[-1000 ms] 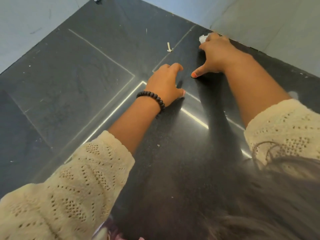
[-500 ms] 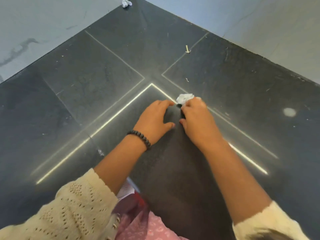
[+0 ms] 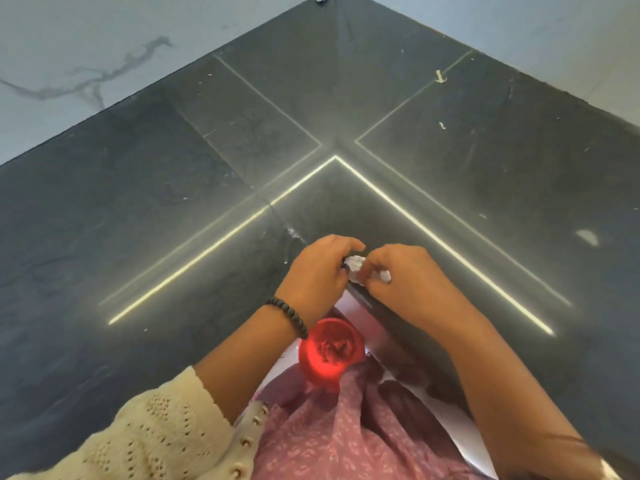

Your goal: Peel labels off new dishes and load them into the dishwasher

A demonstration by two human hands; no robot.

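The dark grey stone countertop (image 3: 145, 209) looks polished and faintly glossy, with pale seams that catch light. The pale marbled wall (image 3: 69, 57) behind it looks smooth. The crumpled white paper scraps (image 3: 356, 263) look matt and creased. The translucent red plastic container (image 3: 329, 351) glows, smooth-walled. The cream knitted sleeve (image 3: 162, 431) is openwork and rough, and the black beaded bracelet (image 3: 289, 315) looks matt.

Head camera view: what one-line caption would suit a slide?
Both hands pinch crumpled white paper scraps above a red cup at a dark countertop.
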